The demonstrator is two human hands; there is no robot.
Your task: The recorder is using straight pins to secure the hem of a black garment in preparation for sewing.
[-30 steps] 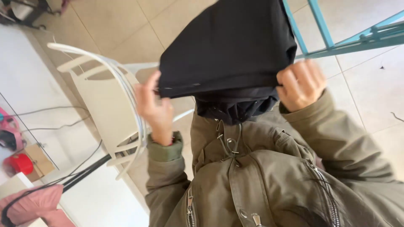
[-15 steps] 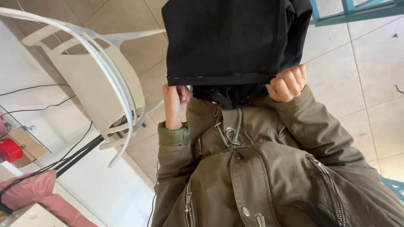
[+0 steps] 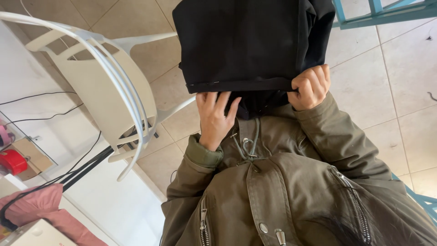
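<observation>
While you look down along your olive jacket, both of your hands are at the lower hem of a black garment that hangs in front of your chest. Your right hand is closed into a fist on the hem; its grip holds the fabric tight at the garment's right corner. Your left hand lies just under the hem, near the garment's left part. Its fingers are stretched and loose, and the tips touch the dark fabric, but I cannot tell if this grip really holds it. The garment is folded or doubled, and its hem runs almost straight between the two hands.

To the left of the garment stands a white plastic chair on the tiled floor. Black cables run below the chair. Further left of the garment, a red object and a pink cloth are visible. Above the garment's right side there is a teal frame.
</observation>
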